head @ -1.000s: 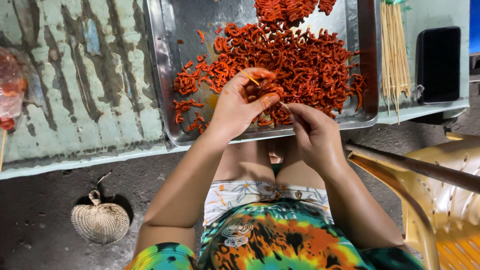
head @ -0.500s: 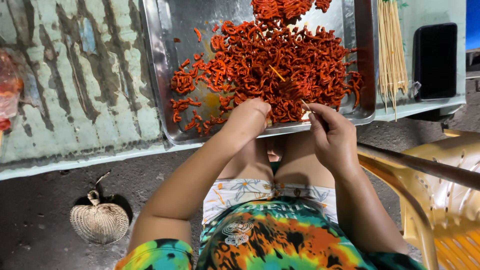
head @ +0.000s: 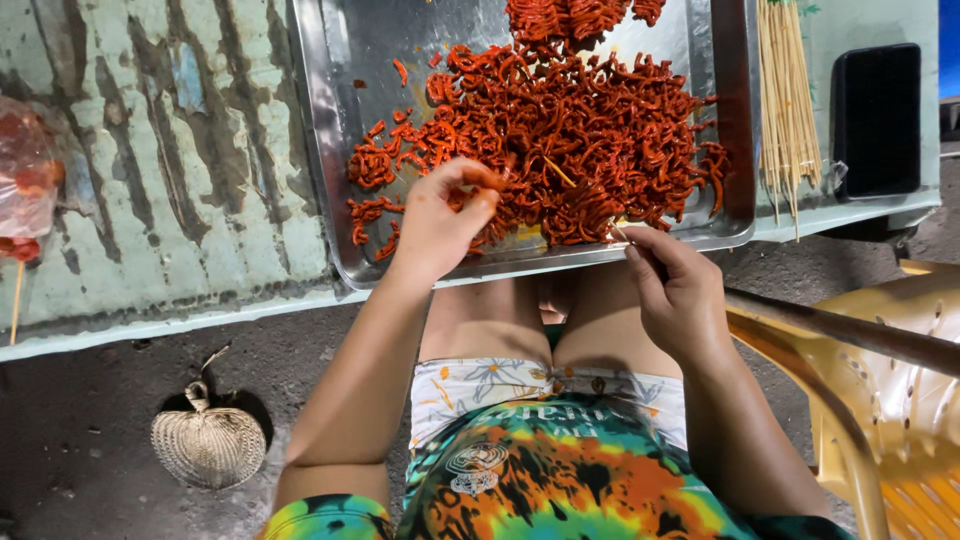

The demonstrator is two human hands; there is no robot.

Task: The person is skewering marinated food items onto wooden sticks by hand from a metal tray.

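The ground (head: 90, 420) is dark, rough concrete or packed earth, filling the lower left of the view under the seated person. Above it runs the worktop (head: 150, 170), a broad surface in pale green paint that is badly worn, with grey-brown patches showing through in long streaks; its front edge is chipped and uneven. On the worktop sits a large rectangular metal tray (head: 350, 60), its near rim overhanging the person's knees. The tray carries a heap of red-orange curled strips (head: 590, 130), piled densest at centre and right, with loose pieces scattered toward the left. A yellow plastic chair (head: 900, 400) stands at the lower right, with a dark rod lying across it. A black flat device (head: 877, 120) rests on the worktop's right end, just beside a bundle of bamboo skewers (head: 785, 100) laid alongside the tray. A woven hand fan (head: 207, 445) lies on the ground at lower left. A clear plastic bag (head: 25, 180) with red contents sits at the left edge. The left hand (head: 440, 220) is closed, pinching strips at the near edge of the heap. The right hand (head: 675, 285) is pinched shut on a thin skewer at the tray's near rim.
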